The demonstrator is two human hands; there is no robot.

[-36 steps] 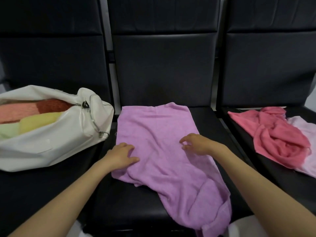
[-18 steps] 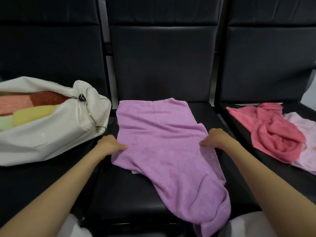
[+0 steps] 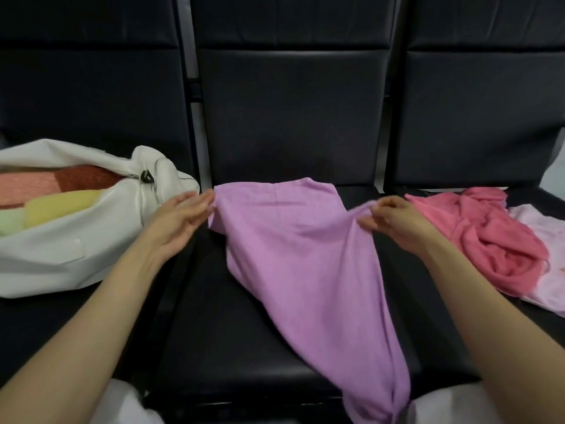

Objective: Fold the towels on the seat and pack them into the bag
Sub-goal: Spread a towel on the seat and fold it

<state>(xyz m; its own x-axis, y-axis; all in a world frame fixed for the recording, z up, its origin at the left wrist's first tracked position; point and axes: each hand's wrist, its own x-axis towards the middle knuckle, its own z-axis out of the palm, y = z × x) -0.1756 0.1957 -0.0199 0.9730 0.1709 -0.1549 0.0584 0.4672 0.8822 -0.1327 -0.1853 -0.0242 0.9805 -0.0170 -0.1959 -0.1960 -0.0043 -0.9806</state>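
On the black middle seat, the purple towel lies slanted from back-left to over the front edge; the left hand touches its left corner with straight fingers, the right hand pinches its right edge.

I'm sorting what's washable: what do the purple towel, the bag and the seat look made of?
The purple towel: soft matte cloth, likely terry; it drapes and creases. The bag: white, smooth, faintly shiny, perhaps coated fabric or faux leather; it slumps in broad folds. The seat: black leather or vinyl, judging by its sheen and padded panels.
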